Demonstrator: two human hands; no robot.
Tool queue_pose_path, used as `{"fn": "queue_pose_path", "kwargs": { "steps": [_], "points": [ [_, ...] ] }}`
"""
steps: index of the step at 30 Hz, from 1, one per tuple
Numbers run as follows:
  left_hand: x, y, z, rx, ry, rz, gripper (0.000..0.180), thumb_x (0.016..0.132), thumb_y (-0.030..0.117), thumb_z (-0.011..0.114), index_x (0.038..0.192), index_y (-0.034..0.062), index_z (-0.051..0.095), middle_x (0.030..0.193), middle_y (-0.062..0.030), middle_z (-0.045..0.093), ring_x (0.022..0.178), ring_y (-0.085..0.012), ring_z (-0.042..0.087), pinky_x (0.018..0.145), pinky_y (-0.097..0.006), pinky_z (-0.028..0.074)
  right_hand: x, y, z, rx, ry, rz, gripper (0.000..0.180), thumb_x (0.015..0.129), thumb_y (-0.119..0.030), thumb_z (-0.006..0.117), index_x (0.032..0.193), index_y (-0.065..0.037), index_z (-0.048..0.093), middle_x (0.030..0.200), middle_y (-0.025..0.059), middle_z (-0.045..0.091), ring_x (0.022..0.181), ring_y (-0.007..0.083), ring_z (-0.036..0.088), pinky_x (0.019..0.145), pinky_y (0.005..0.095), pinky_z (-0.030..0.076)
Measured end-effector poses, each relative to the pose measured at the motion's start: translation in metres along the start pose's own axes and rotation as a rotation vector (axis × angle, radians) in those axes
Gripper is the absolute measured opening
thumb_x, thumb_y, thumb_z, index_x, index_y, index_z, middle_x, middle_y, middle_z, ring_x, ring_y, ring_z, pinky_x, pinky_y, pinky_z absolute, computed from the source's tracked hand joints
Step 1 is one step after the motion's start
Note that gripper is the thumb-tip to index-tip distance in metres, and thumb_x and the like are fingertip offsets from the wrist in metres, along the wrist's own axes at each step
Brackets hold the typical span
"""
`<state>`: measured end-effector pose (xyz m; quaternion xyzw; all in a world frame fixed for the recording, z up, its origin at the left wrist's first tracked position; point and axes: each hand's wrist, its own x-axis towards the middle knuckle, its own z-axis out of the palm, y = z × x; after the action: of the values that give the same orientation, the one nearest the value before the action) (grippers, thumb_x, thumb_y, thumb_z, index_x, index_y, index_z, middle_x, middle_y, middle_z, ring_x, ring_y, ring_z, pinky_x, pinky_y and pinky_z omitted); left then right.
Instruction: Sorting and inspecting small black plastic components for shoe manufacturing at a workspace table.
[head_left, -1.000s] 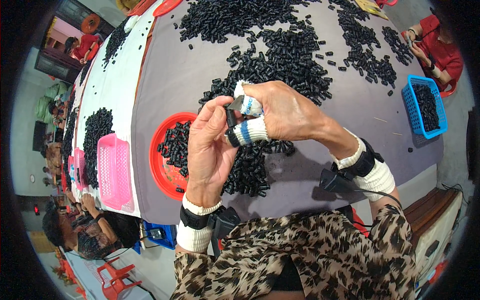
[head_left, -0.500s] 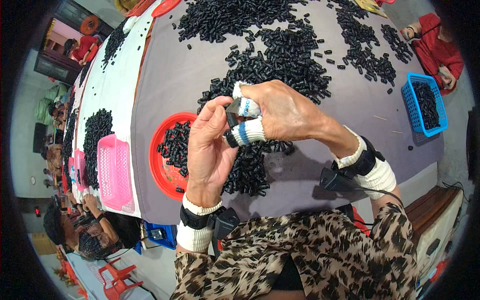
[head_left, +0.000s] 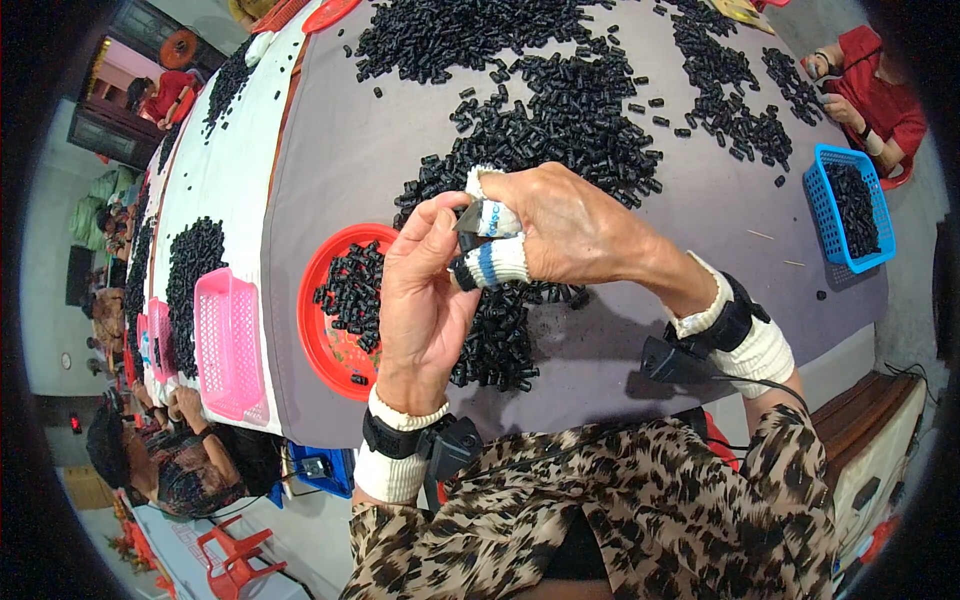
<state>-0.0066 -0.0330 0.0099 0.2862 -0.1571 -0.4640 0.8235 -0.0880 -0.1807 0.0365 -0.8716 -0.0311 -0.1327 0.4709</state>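
Observation:
My left hand [head_left: 424, 300] is closed, thumb and fingertips pinching a small black cylindrical part [head_left: 464, 243] that is mostly hidden between the two hands. Against it, my right hand [head_left: 580, 225] grips a small grey pointed blade [head_left: 468, 216]. White cloth finger covers [head_left: 497, 262], one with a blue band, wrap the right hand's fingers. Both hands are raised over a large heap of black parts [head_left: 560, 120] on the grey tablecloth [head_left: 330, 160]. Beside my left hand, a red round tray [head_left: 312, 330] holds many similar black pieces.
At the right edge stands a blue basket [head_left: 818, 195] with black parts, near a person in red [head_left: 880, 100]. Two thin sticks [head_left: 760, 235] lie on the cloth. To the left, a pink basket [head_left: 225, 350] rests on a white-covered table, with another person [head_left: 170, 450] seated by it.
The blade has turned slightly between my hands, and my left hand has shifted a little to the right. The person in red has raised a hand toward the table.

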Motion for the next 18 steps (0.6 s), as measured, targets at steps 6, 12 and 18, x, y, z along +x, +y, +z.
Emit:
{"fn": "queue_pose_path", "kwargs": {
  "steps": [6, 12, 18],
  "points": [
    [-0.001, 0.001, 0.006, 0.037, 0.046, 0.016, 0.026, 0.088, 0.013, 0.052, 0.11, -0.0012, 0.05, 0.104, -0.0094, 0.058, 0.098, -0.0192, 0.056, 0.091, -0.035, 0.044, 0.0, 0.004, 0.005, 0.084, 0.088, 0.009, 0.044, 0.065, -0.033, 0.077, 0.078, 0.001, 0.052, 0.063, 0.0075, 0.054, 0.056, 0.0173, 0.052, 0.053, 0.0309, 0.041],
    [0.0, -0.001, 0.015, 0.027, 0.144, 0.028, 0.02, 0.086, 0.01, 0.055, 0.103, 0.0004, 0.054, 0.091, -0.0075, 0.06, 0.085, -0.0129, 0.058, 0.078, -0.028, 0.049, -0.001, 0.0, 0.001, 0.138, 0.074, 0.125, 0.035, 0.065, -0.028, 0.07, 0.076, 0.002, 0.056, 0.066, 0.0147, 0.059, 0.059, 0.0247, 0.058, 0.058, 0.0332, 0.045],
    [0.002, 0.001, 0.022, 0.157, 0.169, 0.033, 0.016, 0.082, 0.005, 0.057, 0.098, -0.0004, 0.056, 0.085, -0.0067, 0.059, 0.08, -0.0126, 0.058, 0.075, -0.026, 0.048, -0.002, 0.003, 0.005, 0.215, 0.101, 0.084, 0.034, 0.063, -0.023, 0.077, 0.075, -0.001, 0.053, 0.062, 0.0035, 0.052, 0.056, 0.0122, 0.049, 0.053, 0.0269, 0.04]
  ]
}}
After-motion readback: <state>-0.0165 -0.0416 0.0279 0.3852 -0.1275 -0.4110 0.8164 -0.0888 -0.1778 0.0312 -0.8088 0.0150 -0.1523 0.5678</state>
